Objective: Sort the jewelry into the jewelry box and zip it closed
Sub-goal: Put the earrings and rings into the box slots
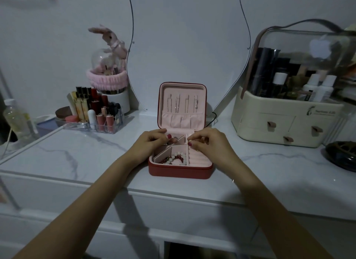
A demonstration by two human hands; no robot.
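Note:
The red jewelry box (180, 171) stands open on the marble tabletop, its pink lid (182, 89) upright with several necklaces (182, 103) hanging inside. Red and white bead bracelets (176, 158) lie in the front middle compartment. My left hand (154, 141) hovers over the back left compartment, thumb and curled fingers pinching a small ring (174, 137). My right hand (206, 142) is over the back of the ring rolls (199, 156), fingers curled in a pinch on something tiny that they mostly hide.
A clear organizer of lipsticks (96, 112) sits at the left, with a plush rabbit dome (109, 66) behind it. A cream cosmetics case (289, 112) stands at the right, a dark dish (342, 154) beside it. A mirror (188, 37) leans behind the box.

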